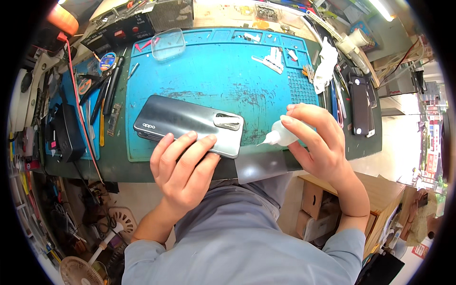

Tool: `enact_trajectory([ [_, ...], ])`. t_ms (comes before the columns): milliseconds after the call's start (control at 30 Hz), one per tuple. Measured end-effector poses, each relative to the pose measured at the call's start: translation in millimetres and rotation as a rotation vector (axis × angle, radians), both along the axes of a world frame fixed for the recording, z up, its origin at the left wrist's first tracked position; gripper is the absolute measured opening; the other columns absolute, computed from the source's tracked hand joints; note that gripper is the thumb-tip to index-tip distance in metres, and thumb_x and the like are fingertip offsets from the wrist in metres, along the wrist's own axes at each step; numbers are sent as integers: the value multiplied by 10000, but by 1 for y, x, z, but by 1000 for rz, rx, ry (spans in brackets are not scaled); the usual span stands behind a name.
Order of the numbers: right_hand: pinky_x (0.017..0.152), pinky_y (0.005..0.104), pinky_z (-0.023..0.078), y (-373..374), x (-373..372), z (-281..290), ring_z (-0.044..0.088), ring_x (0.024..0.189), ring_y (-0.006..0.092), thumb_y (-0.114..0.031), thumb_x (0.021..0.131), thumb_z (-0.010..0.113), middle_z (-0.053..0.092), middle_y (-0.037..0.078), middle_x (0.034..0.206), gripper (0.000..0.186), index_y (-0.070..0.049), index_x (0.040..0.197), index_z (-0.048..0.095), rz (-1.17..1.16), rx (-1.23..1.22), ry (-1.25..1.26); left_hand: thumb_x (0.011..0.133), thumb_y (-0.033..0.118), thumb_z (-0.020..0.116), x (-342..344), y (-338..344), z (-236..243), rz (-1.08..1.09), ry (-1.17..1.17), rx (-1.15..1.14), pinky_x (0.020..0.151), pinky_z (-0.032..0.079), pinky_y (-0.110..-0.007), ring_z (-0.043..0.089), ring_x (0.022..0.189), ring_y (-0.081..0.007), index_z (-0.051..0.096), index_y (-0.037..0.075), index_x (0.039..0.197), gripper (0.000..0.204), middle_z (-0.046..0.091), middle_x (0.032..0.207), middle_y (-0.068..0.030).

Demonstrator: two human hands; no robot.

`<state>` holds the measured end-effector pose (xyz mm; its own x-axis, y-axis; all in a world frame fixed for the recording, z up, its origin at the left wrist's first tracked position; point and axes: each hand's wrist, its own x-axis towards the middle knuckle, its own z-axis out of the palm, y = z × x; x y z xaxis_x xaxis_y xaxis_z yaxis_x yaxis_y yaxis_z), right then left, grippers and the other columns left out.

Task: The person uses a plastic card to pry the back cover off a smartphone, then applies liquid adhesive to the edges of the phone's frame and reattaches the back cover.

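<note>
A dark grey smartphone (178, 116) lies back side up, its camera block toward the right, over the near part of the blue work mat (213, 71). My left hand (185, 173) rests its fingers on the phone's near edge; the thumb is hidden. To the right, my right hand (316, 137) grips a white squeeze bottle (283, 134) whose thin nozzle points left, a little apart from the phone's camera end. Beneath the nozzle, a translucent plastic sheet (261, 167) hangs over the table's near edge.
A clear plastic box (168, 45) sits at the mat's far left. White small parts (270, 61) lie toward the far right. Tweezers and black-handled tools (113, 85) line the left side. A dark phone-like slab (359, 104) and a crumpled white cloth (327, 64) are on the right.
</note>
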<state>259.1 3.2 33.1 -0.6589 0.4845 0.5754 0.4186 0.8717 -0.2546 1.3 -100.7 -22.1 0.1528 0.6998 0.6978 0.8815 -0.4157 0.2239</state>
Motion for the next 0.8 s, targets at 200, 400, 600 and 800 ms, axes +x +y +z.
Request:
enact_trajectory([
  [200, 926, 428, 596, -5, -4, 5, 691, 1064, 260, -110, 792, 702, 683, 92, 1115, 344, -52, 1127, 749, 48, 188, -185, 807, 104, 772, 1, 5, 0, 21, -12, 50, 1065, 465, -424, 669, 1092, -211, 698, 149, 864, 104, 768, 1094, -2],
  [400, 939, 434, 585, -6, -6, 7, 693, 1064, 249, -106, 789, 710, 687, 82, 1098, 346, -57, 1128, 754, 51, 225, -231, 797, 105, 771, 2, 5, 1, 13, -21, 46, 1061, 465, -423, 669, 1087, -211, 707, 143, 865, 101, 767, 1096, -5],
  [600, 934, 428, 584, -6, -7, 10, 695, 1061, 246, -106, 791, 713, 686, 79, 1100, 344, -60, 1130, 755, 48, 243, -259, 782, 106, 771, 2, 6, 1, -5, -18, 36, 1054, 470, -418, 673, 1070, -209, 704, 139, 861, 109, 767, 1089, -5],
  [800, 932, 424, 585, -5, -6, 11, 694, 1057, 240, -104, 795, 718, 678, 72, 1109, 335, -61, 1125, 755, 46, 248, -256, 782, 107, 770, 2, 7, 0, 1, -20, 42, 1049, 473, -418, 675, 1062, -207, 701, 143, 856, 108, 767, 1085, 0],
])
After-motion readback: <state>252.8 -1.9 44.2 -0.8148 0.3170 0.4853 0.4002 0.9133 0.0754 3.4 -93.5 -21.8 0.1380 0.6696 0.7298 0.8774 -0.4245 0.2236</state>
